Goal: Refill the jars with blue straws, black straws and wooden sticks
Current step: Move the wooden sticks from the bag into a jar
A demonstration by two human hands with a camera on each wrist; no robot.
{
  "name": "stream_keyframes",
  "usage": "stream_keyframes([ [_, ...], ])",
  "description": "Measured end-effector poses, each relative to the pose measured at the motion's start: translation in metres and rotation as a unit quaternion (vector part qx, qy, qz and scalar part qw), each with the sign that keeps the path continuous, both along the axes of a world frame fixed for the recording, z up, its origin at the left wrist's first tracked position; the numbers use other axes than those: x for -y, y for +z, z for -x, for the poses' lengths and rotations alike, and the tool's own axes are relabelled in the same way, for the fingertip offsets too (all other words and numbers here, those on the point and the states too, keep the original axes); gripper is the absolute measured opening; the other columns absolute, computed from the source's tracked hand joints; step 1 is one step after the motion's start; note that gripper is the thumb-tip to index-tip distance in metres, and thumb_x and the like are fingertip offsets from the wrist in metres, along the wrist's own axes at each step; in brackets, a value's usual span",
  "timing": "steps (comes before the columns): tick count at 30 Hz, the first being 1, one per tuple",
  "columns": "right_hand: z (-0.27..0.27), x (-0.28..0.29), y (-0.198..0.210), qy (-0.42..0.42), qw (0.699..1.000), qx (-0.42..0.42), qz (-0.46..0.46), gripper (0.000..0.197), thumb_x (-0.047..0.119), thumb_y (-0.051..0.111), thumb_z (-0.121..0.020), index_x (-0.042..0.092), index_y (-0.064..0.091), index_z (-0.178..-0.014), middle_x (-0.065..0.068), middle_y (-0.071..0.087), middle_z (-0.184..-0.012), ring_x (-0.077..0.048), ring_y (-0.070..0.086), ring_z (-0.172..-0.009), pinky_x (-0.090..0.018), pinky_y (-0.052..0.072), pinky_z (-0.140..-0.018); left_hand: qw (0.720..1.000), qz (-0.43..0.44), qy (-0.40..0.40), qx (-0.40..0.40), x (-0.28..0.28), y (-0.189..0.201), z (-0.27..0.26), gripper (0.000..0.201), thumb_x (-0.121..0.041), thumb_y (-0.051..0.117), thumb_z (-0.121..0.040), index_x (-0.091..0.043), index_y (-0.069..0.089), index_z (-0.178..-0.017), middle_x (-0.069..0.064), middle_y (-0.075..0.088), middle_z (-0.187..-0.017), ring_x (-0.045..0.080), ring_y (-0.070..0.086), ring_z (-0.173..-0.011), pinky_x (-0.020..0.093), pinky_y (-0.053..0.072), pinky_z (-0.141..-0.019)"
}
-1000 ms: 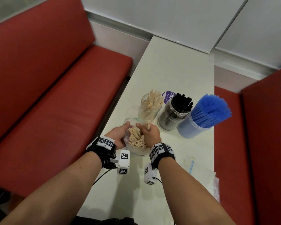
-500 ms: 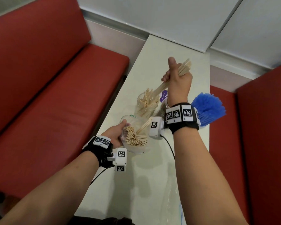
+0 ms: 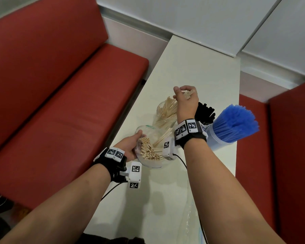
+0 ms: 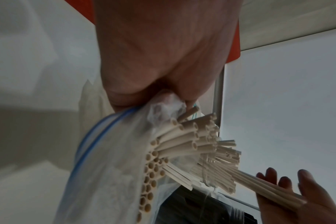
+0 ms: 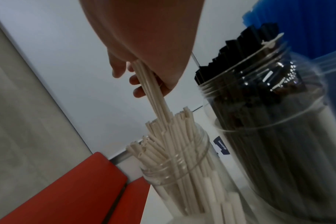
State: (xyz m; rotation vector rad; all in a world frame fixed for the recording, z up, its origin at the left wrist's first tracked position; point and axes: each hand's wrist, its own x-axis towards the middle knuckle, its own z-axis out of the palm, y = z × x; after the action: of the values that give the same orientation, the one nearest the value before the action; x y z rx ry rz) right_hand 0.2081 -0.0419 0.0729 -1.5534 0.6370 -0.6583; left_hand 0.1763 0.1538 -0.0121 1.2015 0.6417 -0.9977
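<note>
My left hand (image 3: 130, 147) grips the rim of a clear zip bag (image 3: 148, 162) full of wooden sticks (image 4: 182, 141), held tilted near the table's left edge. My right hand (image 3: 185, 97) holds a small bundle of wooden sticks (image 5: 149, 84) above the clear stick jar (image 3: 164, 113). The bundle's lower ends sit among the sticks in that jar (image 5: 174, 151). To the right stand the jar of black straws (image 3: 204, 111) and the tub of blue straws (image 3: 232, 125).
The narrow white table (image 3: 192, 67) runs away from me between two red benches (image 3: 60, 103), with a white wall behind. A crumpled clear plastic bag (image 3: 192, 217) lies at the near right of the table.
My right hand drew a bundle of sticks out of the bag, lifted it high, then lowered it so the ends now enter the stick jar. The left hand stayed on the bag.
</note>
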Motion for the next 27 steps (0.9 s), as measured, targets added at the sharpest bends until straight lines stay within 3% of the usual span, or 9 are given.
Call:
stream_keyframes([
  [2,-0.001,0.002,0.001,0.002,0.999,0.017,0.031,0.018,0.017,0.074,-0.088,0.029,0.060,-0.092,0.005,0.059,-0.073,-0.029,0.070,-0.082,-0.032,0.053,-0.074,1.000,0.000,0.008,-0.006,0.000,-0.001,-0.001,0.032,-0.047,0.052,-0.103,-0.019,0.061,-0.089,0.005,0.075,-0.068,0.022,0.073,-0.064,0.040,0.055,-0.072],
  [4,-0.002,0.004,-0.002,0.017,0.995,0.009,0.094,0.014,0.013,0.068,-0.091,0.026,0.065,-0.096,0.004,0.063,-0.079,-0.016,0.068,-0.082,-0.023,0.051,-0.073,1.000,-0.001,0.011,-0.014,0.000,-0.001,-0.001,0.031,-0.046,0.054,-0.103,-0.020,0.062,-0.088,0.004,0.075,-0.069,0.023,0.072,-0.070,0.040,0.055,-0.072],
  [7,-0.004,0.003,-0.016,0.092,0.962,-0.093,0.240,0.021,0.015,0.052,-0.102,0.010,0.069,-0.113,-0.005,0.069,-0.110,-0.018,0.062,-0.105,-0.027,0.045,-0.091,1.000,0.002,0.009,-0.020,0.001,0.000,0.000,0.030,-0.045,0.056,-0.102,-0.020,0.063,-0.087,0.005,0.076,-0.072,0.022,0.075,-0.063,0.039,0.055,-0.068],
  [8,-0.004,0.002,-0.023,0.137,0.932,-0.158,0.296,0.030,0.021,0.045,-0.106,0.007,0.064,-0.124,-0.011,0.063,-0.126,-0.026,0.055,-0.122,-0.036,0.041,-0.105,1.000,0.003,0.007,-0.019,0.002,0.001,0.000,0.030,-0.045,0.056,-0.102,-0.020,0.063,-0.087,0.005,0.076,-0.071,0.022,0.075,-0.062,0.039,0.055,-0.069],
  [10,0.000,-0.005,-0.037,0.211,0.847,-0.298,0.387,0.053,0.039,0.031,-0.109,0.006,0.039,-0.150,-0.013,0.034,-0.159,-0.031,0.021,-0.151,-0.052,0.013,-0.124,1.000,0.006,0.004,-0.016,0.002,0.000,-0.001,0.031,-0.045,0.055,-0.102,-0.020,0.062,-0.086,0.005,0.076,-0.071,0.023,0.074,-0.066,0.039,0.055,-0.072],
  [13,0.007,-0.009,-0.049,0.239,0.788,-0.357,0.441,0.078,0.060,0.022,-0.104,0.009,0.003,-0.161,-0.008,-0.002,-0.170,-0.029,-0.011,-0.156,-0.053,-0.008,-0.124,1.000,0.009,0.000,-0.013,0.001,0.000,-0.002,0.032,-0.046,0.053,-0.103,-0.020,0.062,-0.087,0.006,0.076,-0.073,0.024,0.072,-0.073,0.039,0.056,-0.072],
  [22,0.016,-0.016,-0.039,0.227,0.795,-0.378,0.417,0.078,0.059,0.024,-0.105,0.012,0.000,-0.161,-0.006,-0.004,-0.170,-0.031,-0.014,-0.155,-0.053,-0.006,-0.125,1.000,0.015,0.001,-0.009,-0.001,0.003,0.002,0.032,-0.045,0.053,-0.104,-0.019,0.061,-0.088,0.005,0.072,-0.074,0.024,0.067,-0.077,0.038,0.055,-0.073],
  [25,0.024,-0.017,-0.026,0.195,0.853,-0.261,0.408,0.065,0.047,0.034,-0.107,0.016,0.017,-0.161,-0.007,0.013,-0.169,-0.032,-0.004,-0.156,-0.050,-0.001,-0.126,1.000,0.016,-0.003,-0.004,-0.003,0.005,0.004,0.032,-0.046,0.052,-0.104,-0.019,0.061,-0.089,0.006,0.073,-0.072,0.025,0.068,-0.077,0.039,0.054,-0.071],
  [27,0.036,-0.018,-0.018,0.166,0.907,-0.136,0.362,0.042,0.025,0.043,-0.106,0.015,0.049,-0.146,-0.010,0.047,-0.152,-0.029,0.031,-0.147,-0.048,0.025,-0.121,1.000,0.017,-0.006,0.001,-0.004,0.005,0.004,0.032,-0.047,0.052,-0.104,-0.020,0.062,-0.089,0.007,0.073,-0.074,0.025,0.068,-0.077,0.039,0.055,-0.072],
])
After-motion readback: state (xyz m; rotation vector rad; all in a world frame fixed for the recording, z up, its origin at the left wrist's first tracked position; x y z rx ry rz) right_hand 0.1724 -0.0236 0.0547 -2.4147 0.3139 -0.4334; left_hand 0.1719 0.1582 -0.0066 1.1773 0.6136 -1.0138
